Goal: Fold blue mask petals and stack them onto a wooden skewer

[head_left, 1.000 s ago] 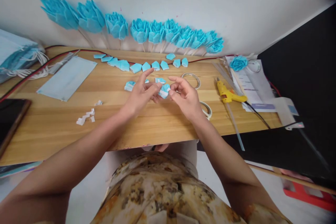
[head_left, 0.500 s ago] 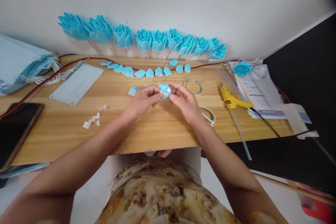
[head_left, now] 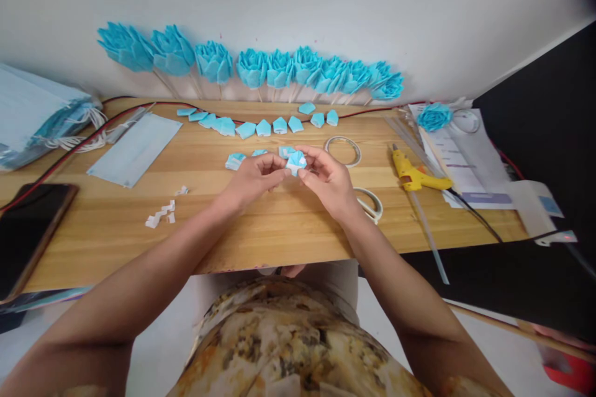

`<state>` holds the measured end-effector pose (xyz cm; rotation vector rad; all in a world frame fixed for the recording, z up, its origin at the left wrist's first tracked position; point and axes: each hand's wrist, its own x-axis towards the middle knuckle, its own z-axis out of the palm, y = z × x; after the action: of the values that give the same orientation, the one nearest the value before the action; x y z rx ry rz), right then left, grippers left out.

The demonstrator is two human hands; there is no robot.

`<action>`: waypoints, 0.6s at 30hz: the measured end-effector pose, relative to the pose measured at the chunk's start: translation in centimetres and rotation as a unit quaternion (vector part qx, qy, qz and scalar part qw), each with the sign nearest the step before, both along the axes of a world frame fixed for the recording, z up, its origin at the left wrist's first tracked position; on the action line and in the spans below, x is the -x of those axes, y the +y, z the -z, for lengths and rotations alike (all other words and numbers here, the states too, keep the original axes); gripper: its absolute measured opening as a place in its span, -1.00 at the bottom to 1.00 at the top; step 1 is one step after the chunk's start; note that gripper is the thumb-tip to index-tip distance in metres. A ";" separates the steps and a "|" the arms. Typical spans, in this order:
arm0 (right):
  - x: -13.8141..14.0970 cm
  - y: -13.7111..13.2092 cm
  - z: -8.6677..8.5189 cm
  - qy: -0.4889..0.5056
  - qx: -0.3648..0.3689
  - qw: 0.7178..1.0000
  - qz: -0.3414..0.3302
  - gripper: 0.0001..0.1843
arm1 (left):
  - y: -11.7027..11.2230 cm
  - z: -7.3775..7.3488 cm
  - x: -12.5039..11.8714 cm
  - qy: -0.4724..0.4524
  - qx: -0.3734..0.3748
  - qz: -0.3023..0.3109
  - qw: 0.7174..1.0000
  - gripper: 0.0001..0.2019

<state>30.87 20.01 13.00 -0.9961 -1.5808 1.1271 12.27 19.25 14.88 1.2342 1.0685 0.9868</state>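
Note:
A small folded blue-and-white petal (head_left: 295, 162) is pinched at its right side between the thumb and fingers of my right hand (head_left: 329, 183). My left hand (head_left: 258, 178) closes its thumb and fingertips on the left edge of that petal. Just behind my fingers lies another folded blue piece (head_left: 285, 152). To the left of my left hand sits a light blue folded piece (head_left: 235, 161), with one more partly hidden behind the knuckles. A row of pointed blue petals (head_left: 263, 128) stretches across the table farther back.
Blue flowers on sticks (head_left: 251, 68) lean against the wall. Tape rolls (head_left: 343, 139), a yellow glue gun (head_left: 412, 177) and papers (head_left: 479, 167) lie to the right. A flat blue sheet (head_left: 135, 149), white scraps (head_left: 161, 214) and a phone (head_left: 35, 236) lie left.
The petal in my hands has turned slightly and shifted a little toward the right, showing more of its white underside. The whole view has shifted slightly.

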 end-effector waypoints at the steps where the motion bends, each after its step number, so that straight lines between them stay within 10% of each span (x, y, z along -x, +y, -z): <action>1: 0.0 0.0 0.0 -0.001 0.001 1.000 -0.003 -0.58 | 0.0 0.0 0.0 0.004 -0.003 0.002 1.000 -0.75; 18: 0.0 0.4 0.5 0.009 0.021 1.000 -0.018 -0.52 | 0.2 0.5 0.2 -0.052 0.037 -0.019 0.998 -0.67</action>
<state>30.85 20.40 12.47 -0.9856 -1.5722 1.1955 12.11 19.45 14.42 1.0946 1.0408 1.0211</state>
